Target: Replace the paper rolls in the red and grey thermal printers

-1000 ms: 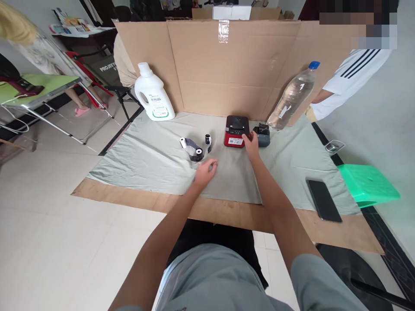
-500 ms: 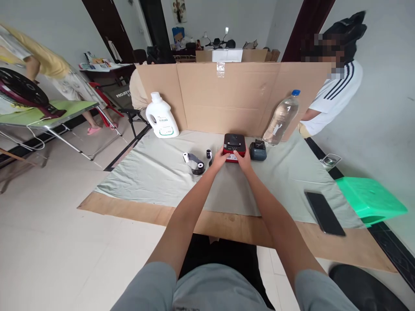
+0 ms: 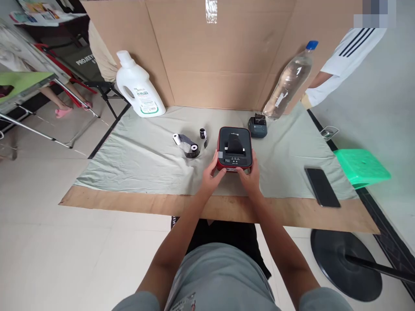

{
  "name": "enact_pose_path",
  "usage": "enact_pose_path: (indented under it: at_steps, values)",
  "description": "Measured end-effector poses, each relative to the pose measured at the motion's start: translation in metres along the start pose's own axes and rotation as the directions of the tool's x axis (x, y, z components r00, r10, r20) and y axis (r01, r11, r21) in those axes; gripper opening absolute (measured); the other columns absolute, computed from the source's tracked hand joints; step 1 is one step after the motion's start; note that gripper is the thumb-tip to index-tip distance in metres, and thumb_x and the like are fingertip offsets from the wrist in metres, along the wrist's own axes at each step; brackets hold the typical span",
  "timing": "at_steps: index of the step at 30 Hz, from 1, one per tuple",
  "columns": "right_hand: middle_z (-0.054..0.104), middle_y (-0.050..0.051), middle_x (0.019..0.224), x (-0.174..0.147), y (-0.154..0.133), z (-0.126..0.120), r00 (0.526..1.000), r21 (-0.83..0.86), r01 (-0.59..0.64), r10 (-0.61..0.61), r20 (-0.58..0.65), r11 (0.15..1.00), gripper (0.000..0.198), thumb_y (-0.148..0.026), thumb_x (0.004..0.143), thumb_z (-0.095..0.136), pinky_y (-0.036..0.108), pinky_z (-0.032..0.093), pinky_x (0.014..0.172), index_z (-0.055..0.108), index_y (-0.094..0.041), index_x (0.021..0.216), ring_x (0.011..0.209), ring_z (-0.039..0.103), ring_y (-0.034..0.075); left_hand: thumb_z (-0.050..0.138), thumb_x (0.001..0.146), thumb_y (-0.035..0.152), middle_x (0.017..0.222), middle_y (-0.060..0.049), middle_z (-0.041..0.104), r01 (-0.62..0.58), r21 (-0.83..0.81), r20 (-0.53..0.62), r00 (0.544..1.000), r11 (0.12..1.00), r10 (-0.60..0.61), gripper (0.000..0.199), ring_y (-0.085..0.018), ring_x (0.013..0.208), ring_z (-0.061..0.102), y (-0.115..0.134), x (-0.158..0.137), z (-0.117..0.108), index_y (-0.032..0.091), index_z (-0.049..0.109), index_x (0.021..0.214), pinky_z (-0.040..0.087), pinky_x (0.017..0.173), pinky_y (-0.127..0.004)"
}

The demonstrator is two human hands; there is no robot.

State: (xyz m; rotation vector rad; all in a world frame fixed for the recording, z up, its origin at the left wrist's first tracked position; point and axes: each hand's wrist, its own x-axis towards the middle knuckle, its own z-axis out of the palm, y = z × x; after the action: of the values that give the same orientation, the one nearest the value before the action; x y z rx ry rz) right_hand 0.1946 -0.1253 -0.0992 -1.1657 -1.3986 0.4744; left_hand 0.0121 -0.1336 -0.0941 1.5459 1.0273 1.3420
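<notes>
Between my two hands is a small red and black label printer (image 3: 235, 149), its dark top facing up. My left hand (image 3: 210, 176) grips the near left corner, thumb on the front edge. Closed on the near right corner, my right hand (image 3: 250, 175) has its thumb on the front too; the fingers under and behind the sides are partly hidden. To the left lie a black ribbon with rolls (image 3: 189, 148) and a smaller dark roll (image 3: 202, 134). A dark blue-grey small printer-like device (image 3: 257, 128) sits just behind on the right.
A cardboard panel (image 3: 223, 86) stands along the back. A white jug (image 3: 141, 93) leans at left, a clear bottle with blue cap (image 3: 288, 84) at right. A phone (image 3: 322, 187) lies on the cloth (image 3: 139, 160). Beyond the right edge is a green stool (image 3: 361, 166); a person's sleeve (image 3: 359, 47) shows behind.
My view has tilted down and come closer. Both hands have drawn the label printer toward me, away from the dark blue-grey device, and its top now shows more fully.
</notes>
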Motion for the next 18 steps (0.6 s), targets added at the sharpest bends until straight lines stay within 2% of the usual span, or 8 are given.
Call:
enact_pose_path:
  at_steps: [3,6,11,15,18]
  values:
    - [0.052,0.016,0.159,-0.006,0.007,0.001,0.998,-0.059,0.057,-0.057,-0.002,0.997,0.092,-0.057,0.086,0.078,0.056,0.035,0.128,0.04,-0.025,0.163,0.151,0.047,0.033,0.057,0.102,0.051,0.173,-0.003,0.033,0.008,-0.004,0.014,1.0,1.0,-0.008,0.071,-0.026,0.159,0.037,-0.013,-0.005,-0.001,0.031,0.033,0.165,0.039,0.131,-0.047]
    - [0.051,0.017,0.16,-0.009,0.015,0.001,0.999,-0.097,0.039,-0.038,0.012,0.995,0.092,-0.058,0.088,0.076,0.058,0.035,0.127,0.038,-0.024,0.164,0.151,0.047,0.033,0.057,0.101,0.047,0.172,-0.002,0.034,0.054,0.002,0.016,0.998,0.999,-0.054,0.069,-0.025,0.159,0.038,-0.02,-0.007,-0.003,0.031,0.035,0.164,0.038,0.132,-0.047]
    - [0.047,0.015,0.164,-0.016,0.021,0.0,0.999,-0.135,-0.017,0.023,0.044,0.991,0.094,-0.061,0.088,0.074,0.059,0.036,0.126,0.035,-0.027,0.166,0.153,0.044,0.034,0.059,0.101,0.043,0.171,-0.002,0.036,0.078,0.014,0.025,0.997,0.997,-0.079,0.068,-0.026,0.158,0.039,-0.022,-0.012,-0.007,0.029,0.038,0.163,0.04,0.131,-0.048]
    - [0.049,0.015,0.162,-0.016,0.021,-0.001,0.999,-0.133,-0.017,0.023,0.041,0.991,0.095,-0.062,0.087,0.075,0.059,0.036,0.126,0.036,-0.027,0.165,0.152,0.046,0.034,0.057,0.101,0.048,0.172,-0.003,0.034,0.099,0.006,0.055,0.994,0.995,-0.099,0.069,-0.026,0.159,0.036,-0.021,-0.012,-0.01,0.027,0.037,0.163,0.038,0.132,-0.045]
    - [0.051,0.015,0.161,-0.014,0.019,-0.001,0.999,-0.121,-0.003,0.007,0.031,0.993,0.093,-0.06,0.086,0.076,0.06,0.038,0.125,0.038,-0.026,0.165,0.15,0.047,0.035,0.058,0.101,0.045,0.171,-0.005,0.037,0.078,0.02,0.021,0.997,0.997,-0.079,0.067,-0.027,0.158,0.039,-0.02,-0.012,-0.009,0.025,0.041,0.162,0.039,0.132,-0.046]
